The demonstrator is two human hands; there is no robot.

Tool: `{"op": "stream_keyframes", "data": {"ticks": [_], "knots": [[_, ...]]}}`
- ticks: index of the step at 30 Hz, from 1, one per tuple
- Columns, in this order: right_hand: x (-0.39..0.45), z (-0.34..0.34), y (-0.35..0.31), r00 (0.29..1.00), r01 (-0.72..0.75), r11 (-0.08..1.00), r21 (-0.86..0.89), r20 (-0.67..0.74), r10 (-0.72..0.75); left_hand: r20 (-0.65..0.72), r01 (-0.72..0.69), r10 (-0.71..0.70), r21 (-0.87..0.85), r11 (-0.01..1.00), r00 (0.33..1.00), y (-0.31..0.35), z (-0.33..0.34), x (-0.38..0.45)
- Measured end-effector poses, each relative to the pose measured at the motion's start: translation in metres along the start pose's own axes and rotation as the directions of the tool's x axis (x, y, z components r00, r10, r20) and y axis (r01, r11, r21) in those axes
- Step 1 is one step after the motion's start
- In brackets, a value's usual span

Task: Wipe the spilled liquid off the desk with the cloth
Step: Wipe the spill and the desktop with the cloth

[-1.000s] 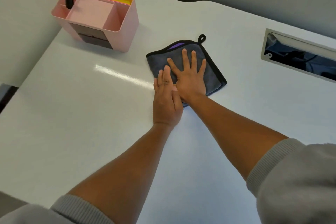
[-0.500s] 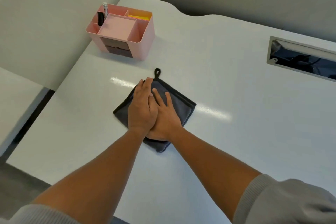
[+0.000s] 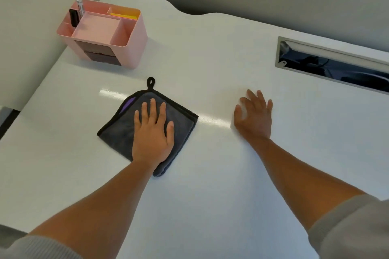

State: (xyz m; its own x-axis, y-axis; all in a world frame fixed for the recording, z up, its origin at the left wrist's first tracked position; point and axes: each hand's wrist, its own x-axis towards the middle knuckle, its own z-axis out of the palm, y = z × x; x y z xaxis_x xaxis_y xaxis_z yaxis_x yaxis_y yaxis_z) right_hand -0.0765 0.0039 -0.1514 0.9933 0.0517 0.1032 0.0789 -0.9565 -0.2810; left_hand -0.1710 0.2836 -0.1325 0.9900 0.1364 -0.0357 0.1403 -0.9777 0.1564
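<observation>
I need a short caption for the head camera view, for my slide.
Left hand presses a folded grey cloth on the white desk; right hand rests apart.

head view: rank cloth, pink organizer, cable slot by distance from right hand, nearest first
From the right hand:
1. Cloth, to its left, under the left hand.
2. Cable slot, to its far right.
3. Pink organizer, at the far left corner.

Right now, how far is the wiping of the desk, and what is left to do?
Done, as far as I can see: the desk shows no puddle, only glare, though thin wetness would be hard to tell. In hand: the left hand lies flat on the folded grey cloth, pressing it on the desk. The right hand is apart from the cloth, open over bare desk. Left: perhaps a last pass and lifting the cloth away.
</observation>
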Motion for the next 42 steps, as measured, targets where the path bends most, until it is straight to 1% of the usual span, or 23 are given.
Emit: {"op": "stream_keyframes", "data": {"ticks": [5,7,9,11,13,16,19,25,32,38,42], "knots": [[-0.004,-0.007,0.019,0.993,-0.118,0.992,-0.042,0.027,0.119,0.017,-0.052,0.052,0.002,0.999,0.999,0.034,0.004,0.005],[-0.007,-0.007,0.022,0.982,-0.189,0.982,-0.008,-0.008,0.189,0.023,-0.072,0.072,-0.008,0.997,0.997,0.057,0.008,0.009],[-0.01,-0.01,0.029,0.947,-0.313,0.949,0.039,-0.058,0.315,0.023,-0.09,0.09,-0.016,0.996,0.996,0.081,0.012,0.014],[-0.014,-0.016,0.044,0.899,-0.426,0.904,0.047,-0.094,0.429,0.022,-0.111,0.111,-0.02,0.994,0.994,0.101,0.016,0.019],[-0.019,-0.025,0.065,0.87,-0.479,0.877,0.03,-0.116,0.479,0.027,-0.145,0.146,-0.021,0.989,0.989,0.121,0.02,0.024],[-0.021,-0.034,0.082,0.861,-0.499,0.866,0.012,-0.105,0.498,0.04,-0.211,0.212,-0.024,0.977,0.976,0.151,0.024,0.033],[-0.02,-0.032,0.079,0.857,-0.512,0.859,-0.004,-0.078,0.51,0.044,-0.233,0.235,-0.034,0.972,0.971,0.179,0.028,0.043],[-0.017,-0.032,0.077,0.839,-0.543,0.839,-0.029,-0.053,0.541,0.042,-0.232,0.233,-0.029,0.972,0.972,0.228,0.035,0.079],[-0.016,-0.027,0.079,0.838,-0.545,0.838,-0.029,-0.054,0.543,0.048,-0.23,0.232,-0.041,0.972,0.971,0.278,0.041,0.126],[-0.014,-0.025,0.08,0.831,-0.556,0.831,-0.026,-0.037,0.555,0.046,-0.202,0.204,-0.051,0.978,0.978,0.306,0.047,0.163],[-0.013,-0.023,0.079,0.836,-0.549,0.835,-0.037,-0.031,0.548,0.034,-0.197,0.199,-0.036,0.98,0.979,0.312,0.051,0.175]]}}
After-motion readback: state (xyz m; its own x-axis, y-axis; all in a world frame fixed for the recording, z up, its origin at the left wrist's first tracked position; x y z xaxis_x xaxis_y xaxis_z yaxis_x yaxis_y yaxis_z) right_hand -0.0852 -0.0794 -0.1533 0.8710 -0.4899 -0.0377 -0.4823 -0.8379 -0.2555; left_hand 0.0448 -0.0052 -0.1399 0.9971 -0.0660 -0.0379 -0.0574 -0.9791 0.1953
